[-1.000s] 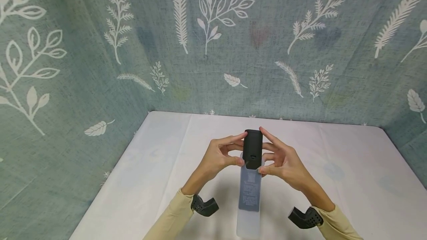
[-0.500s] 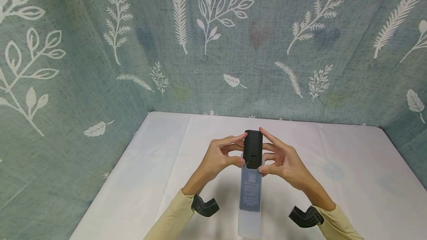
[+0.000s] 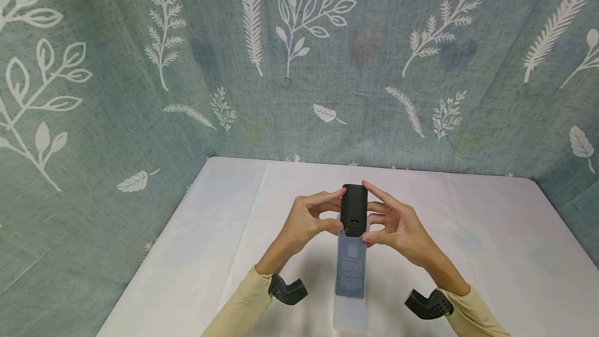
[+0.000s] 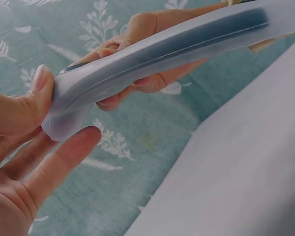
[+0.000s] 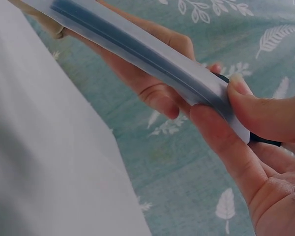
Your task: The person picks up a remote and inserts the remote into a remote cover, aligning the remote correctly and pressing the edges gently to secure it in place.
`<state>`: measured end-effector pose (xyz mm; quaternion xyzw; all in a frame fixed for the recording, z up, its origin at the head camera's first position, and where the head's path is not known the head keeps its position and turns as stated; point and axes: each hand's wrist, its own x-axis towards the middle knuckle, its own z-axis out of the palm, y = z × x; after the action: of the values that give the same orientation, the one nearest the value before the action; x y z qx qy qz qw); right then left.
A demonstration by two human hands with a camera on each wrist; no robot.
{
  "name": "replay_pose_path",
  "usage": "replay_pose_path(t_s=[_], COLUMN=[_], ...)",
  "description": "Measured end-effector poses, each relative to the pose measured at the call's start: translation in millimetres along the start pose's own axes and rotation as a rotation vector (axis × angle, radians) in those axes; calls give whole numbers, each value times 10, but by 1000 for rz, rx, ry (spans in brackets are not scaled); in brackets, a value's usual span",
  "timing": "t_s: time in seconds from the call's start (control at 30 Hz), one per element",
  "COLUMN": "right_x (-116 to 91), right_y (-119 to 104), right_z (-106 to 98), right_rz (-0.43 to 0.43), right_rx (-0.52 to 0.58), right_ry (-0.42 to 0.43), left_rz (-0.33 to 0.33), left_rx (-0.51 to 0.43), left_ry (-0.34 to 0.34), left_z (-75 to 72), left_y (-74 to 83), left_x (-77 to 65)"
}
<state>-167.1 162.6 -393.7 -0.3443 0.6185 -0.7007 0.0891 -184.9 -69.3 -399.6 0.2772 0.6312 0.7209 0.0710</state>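
Observation:
A dark remote control [image 3: 354, 209], seen from its back, sits partly inside a long translucent silicone cover [image 3: 349, 316]. Its black upper end shows bare, while a printed label appears through the cover lower down. From the left side, my left hand [image 3: 306, 220] pinches the cover's mouth with its thumb, a fingertip at the remote's top edge. My right hand [image 3: 400, 228] grips the opposite side the same way. In the left wrist view the cover [image 4: 71, 91] bends down at its end beside the left thumb. The right wrist view shows the right thumb and fingers around the cover [image 5: 209, 81].
A white-covered table [image 3: 234, 254] lies under the hands. Blue-green curtain [image 3: 290, 108] with white leaf prints hangs behind and at the left. Each forearm carries a black wrist mount, the left mount [image 3: 287, 290] and the right mount [image 3: 428, 305].
The remote's black top end sits very slightly lower than a second ago, and the fingertips at its top have come down with it. Both hands keep their grip.

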Motion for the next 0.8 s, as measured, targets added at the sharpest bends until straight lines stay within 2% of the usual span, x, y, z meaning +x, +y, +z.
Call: replay_pose_path(t_s=[0.23,0.57,0.8], right_x=[6,17,22], right_y=[-20,-13,-8], right_z=[9,71,81], right_rz=[9,92,88], right_rx=[16,-74,-65], right_ry=[27,209,248], left_rz=[48,68,96], left_rx=[35,39,86], left_ry=[-21,-42,-37], left_z=[8,54,89], left_y=[3,-37,-47], left_x=[7,-10,-47])
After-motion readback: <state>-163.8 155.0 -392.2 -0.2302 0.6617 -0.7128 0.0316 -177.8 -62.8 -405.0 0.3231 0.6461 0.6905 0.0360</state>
